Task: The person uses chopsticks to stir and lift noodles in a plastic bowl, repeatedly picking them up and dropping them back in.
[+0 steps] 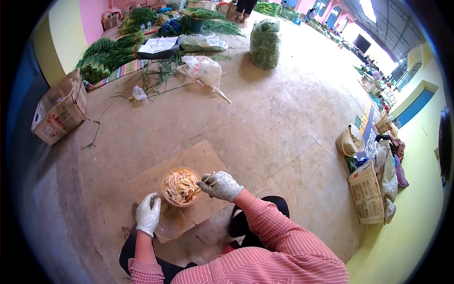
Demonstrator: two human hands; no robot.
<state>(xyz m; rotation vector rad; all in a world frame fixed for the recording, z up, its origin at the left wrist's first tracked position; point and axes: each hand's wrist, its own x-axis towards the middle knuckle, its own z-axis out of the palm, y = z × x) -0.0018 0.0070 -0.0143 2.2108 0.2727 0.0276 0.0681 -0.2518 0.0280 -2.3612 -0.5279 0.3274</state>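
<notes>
A round tub [181,187] full of pale, noodle-like strands with some reddish bits stands on a flat piece of cardboard [203,163] on the floor. My right hand [220,185], in a whitish glove, is at the tub's right rim, its fingers closed round thin sticks that reach into the strands. My left hand [148,214], also gloved, is closed at the lower left of the tub, beside a clear round lid or bowl [171,224]. Whether its fingertips hold anything is too small to tell.
A cardboard box [60,108] sits at the left wall. Bundles of green stalks [111,53], a plastic bag [202,71] and a filled sack [265,45] lie ahead. A bucket [350,140] and a carton [366,193] stand right; distant people [310,14] are farther off.
</notes>
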